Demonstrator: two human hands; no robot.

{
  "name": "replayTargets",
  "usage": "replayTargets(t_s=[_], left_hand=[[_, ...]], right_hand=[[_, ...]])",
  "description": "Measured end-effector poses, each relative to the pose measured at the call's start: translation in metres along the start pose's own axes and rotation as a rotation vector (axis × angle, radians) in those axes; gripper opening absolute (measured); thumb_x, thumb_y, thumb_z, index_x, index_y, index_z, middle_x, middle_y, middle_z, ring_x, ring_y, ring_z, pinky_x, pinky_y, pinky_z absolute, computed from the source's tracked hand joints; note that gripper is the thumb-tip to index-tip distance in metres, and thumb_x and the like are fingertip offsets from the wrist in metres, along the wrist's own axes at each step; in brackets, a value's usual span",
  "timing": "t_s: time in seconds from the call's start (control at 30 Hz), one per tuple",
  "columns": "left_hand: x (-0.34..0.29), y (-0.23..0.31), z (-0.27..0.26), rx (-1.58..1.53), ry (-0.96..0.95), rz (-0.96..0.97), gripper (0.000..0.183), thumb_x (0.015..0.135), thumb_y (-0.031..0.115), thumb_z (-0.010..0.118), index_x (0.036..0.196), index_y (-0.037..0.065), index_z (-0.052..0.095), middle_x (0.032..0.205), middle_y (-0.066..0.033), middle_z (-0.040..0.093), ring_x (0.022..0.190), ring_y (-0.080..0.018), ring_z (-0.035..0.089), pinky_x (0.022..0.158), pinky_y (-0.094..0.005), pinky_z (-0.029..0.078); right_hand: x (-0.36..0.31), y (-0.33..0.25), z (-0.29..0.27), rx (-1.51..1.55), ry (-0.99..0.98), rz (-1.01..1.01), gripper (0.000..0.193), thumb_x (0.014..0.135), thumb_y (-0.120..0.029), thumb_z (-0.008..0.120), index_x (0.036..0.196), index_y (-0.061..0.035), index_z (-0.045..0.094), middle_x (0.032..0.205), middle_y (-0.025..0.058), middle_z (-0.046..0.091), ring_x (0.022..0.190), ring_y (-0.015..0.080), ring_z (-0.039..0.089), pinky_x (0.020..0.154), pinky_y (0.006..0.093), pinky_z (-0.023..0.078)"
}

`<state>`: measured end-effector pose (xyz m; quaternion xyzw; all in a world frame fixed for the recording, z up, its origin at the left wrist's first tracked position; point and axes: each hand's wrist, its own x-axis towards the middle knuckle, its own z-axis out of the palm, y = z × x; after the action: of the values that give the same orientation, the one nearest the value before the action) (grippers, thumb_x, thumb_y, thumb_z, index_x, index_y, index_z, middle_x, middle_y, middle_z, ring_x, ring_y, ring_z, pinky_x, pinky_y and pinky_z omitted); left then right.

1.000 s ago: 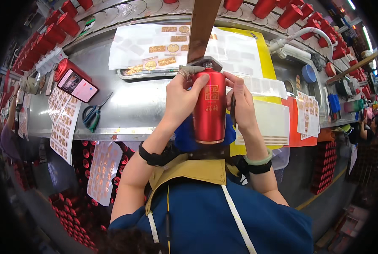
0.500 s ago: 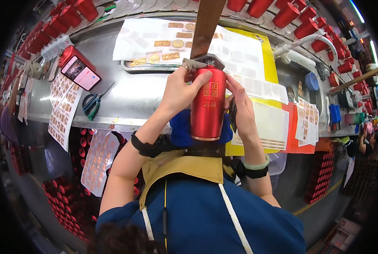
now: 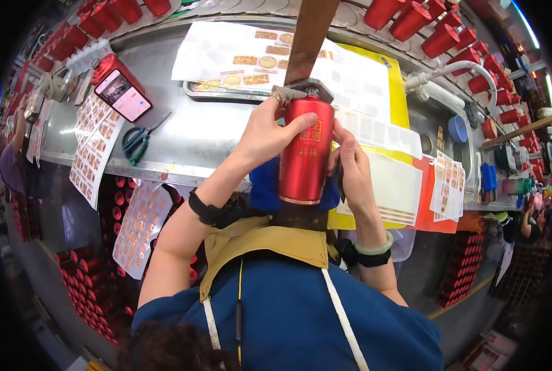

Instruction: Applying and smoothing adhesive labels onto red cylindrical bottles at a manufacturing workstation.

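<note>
A red metal canister (image 3: 305,154) with a gold label stands upright between a metal clamp plate at its top and a blue pad (image 3: 260,185) at its base. My left hand (image 3: 267,133) wraps its left side, a taped finger near the top. My right hand (image 3: 348,164) presses against its right side. A brown wooden bar (image 3: 310,34) runs up from the clamp.
The steel workbench (image 3: 189,133) holds sheets of gold stickers (image 3: 245,59), blue-handled scissors (image 3: 137,139), a phone (image 3: 124,96) and a yellow sheet (image 3: 390,80). Rows of red canisters (image 3: 437,31) line the far edge and shelves below. Another person (image 3: 10,161) sits far left.
The view has shifted slightly closer and to the left. Both hands stay on the red canister in the same grip.
</note>
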<state>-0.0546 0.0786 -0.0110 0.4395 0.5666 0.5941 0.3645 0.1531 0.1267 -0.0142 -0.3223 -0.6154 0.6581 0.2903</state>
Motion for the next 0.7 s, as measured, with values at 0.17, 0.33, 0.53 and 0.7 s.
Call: replayTargets(t_s=[0.17, 0.33, 0.53, 0.7], left_hand=[[0.0013, -0.001, 0.0017, 0.072, 0.029, -0.006, 0.048, 0.089, 0.033, 0.08, 0.121, -0.001, 0.066, 0.108, -0.0148, 0.073, 0.099, -0.0218, 0.07, 0.091, -0.0355, 0.055], [0.0021, 0.0038, -0.0008, 0.101, 0.013, -0.015, 0.047, 0.092, 0.032, 0.079, 0.122, -0.002, 0.065, 0.111, -0.0137, 0.072, 0.103, -0.0203, 0.069, 0.094, -0.0353, 0.054], [0.0034, 0.0042, -0.0015, 0.12, -0.01, -0.051, 0.047, 0.094, 0.032, 0.078, 0.123, -0.003, 0.064, 0.116, -0.0122, 0.071, 0.107, -0.0187, 0.067, 0.097, -0.0344, 0.053], [0.0049, 0.002, -0.0008, 0.143, -0.017, -0.05, 0.042, 0.099, 0.03, 0.072, 0.124, -0.003, 0.063, 0.113, -0.0112, 0.071, 0.106, -0.0179, 0.067, 0.095, -0.0326, 0.053]], right_hand=[[-0.0017, -0.0017, 0.0067, -0.014, 0.062, -0.036, 0.059, 0.113, -0.041, 0.04, 0.154, 0.0018, 0.043, 0.121, 0.0065, 0.063, 0.074, 0.0057, 0.048, 0.07, 0.0232, 0.045], [-0.004, -0.0011, 0.0074, -0.063, 0.055, -0.022, 0.058, 0.113, -0.04, 0.041, 0.153, 0.0013, 0.044, 0.094, -0.0013, 0.057, 0.072, 0.005, 0.046, 0.067, 0.0223, 0.042], [-0.0041, -0.0017, 0.0104, -0.071, 0.077, -0.038, 0.058, 0.113, -0.04, 0.042, 0.153, 0.0012, 0.044, 0.089, -0.0034, 0.053, 0.072, 0.0047, 0.045, 0.066, 0.0218, 0.041], [-0.0045, 0.0047, 0.0045, -0.113, 0.099, -0.069, 0.059, 0.113, -0.04, 0.042, 0.156, 0.0002, 0.04, 0.122, 0.0055, 0.065, 0.074, 0.0051, 0.045, 0.068, 0.0215, 0.043]])
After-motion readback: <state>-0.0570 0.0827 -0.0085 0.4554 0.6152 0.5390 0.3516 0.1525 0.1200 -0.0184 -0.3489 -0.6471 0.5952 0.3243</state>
